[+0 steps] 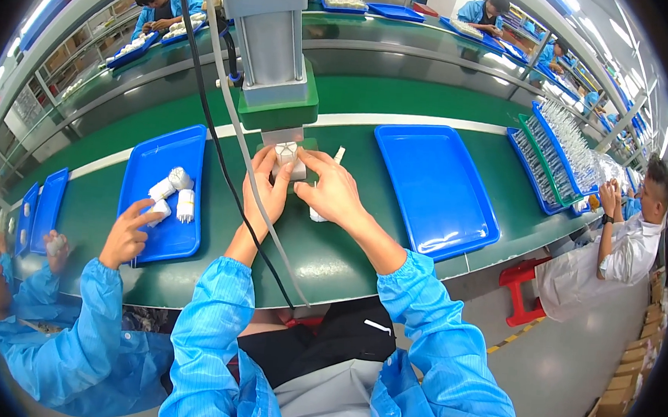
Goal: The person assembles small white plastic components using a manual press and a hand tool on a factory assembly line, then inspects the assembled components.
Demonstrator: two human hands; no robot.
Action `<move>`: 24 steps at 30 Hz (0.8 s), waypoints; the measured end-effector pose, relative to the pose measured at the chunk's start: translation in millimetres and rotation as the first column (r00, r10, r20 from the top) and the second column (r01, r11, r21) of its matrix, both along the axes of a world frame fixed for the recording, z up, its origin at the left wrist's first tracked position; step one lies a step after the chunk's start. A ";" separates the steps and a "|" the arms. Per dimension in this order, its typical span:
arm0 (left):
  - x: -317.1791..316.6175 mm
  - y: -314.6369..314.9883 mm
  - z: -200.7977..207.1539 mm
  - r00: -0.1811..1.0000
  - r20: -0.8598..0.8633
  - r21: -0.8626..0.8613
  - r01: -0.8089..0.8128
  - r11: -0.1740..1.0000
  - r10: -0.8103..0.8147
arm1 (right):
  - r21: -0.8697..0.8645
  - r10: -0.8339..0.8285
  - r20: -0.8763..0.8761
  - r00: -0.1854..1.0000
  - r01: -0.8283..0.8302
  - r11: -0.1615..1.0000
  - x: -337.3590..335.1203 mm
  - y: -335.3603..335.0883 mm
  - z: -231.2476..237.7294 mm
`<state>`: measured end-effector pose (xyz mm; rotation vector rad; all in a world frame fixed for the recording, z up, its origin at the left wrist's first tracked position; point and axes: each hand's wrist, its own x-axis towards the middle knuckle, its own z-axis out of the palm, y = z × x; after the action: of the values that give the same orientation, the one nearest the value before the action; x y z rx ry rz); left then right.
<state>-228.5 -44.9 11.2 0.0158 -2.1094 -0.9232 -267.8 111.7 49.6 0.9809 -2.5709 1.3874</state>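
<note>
From my far post I am finding the white part (286,153) between my two hands, at the fingertips, just below the metal tip (283,135) of the press (265,51). This vertical relation is the one I am watching most: the tip is standing above the part and a little beyond it, and I cannot tell if they are touching.

The left hand (273,197) is holding the part from its left and near side, so I am judging it the nearer one, clamped on the part. The right hand (335,195) is resting its forefinger by the right side, while its thumb is lying lower, beside a pale block (299,173); whether it is also gripping, I cannot tell. Both hands are almost meeting.

The part is pointing its face, which is bearing crossed lines, upward to the camera and the press. Its long axis is seeming roughly upright to me, but the fingers are hiding the lower portion, so I am not certain.

On the green worktop (322,276), a blue tray (179,239) with white pieces (179,178) is lying to the left; another blue tray (438,188) is lying to the right, well apart.
</note>
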 end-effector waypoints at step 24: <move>2.8 -0.6 1.0 0.997 0.076 0.062 0.018 0.998 -0.023 | 0.010 0.004 0.034 0.999 -0.004 1.000 1.5 -0.5 3.0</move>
<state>-225.6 -45.5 12.1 0.0621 -2.1546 -1.0142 -266.3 111.2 52.6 0.9731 -2.6045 1.4054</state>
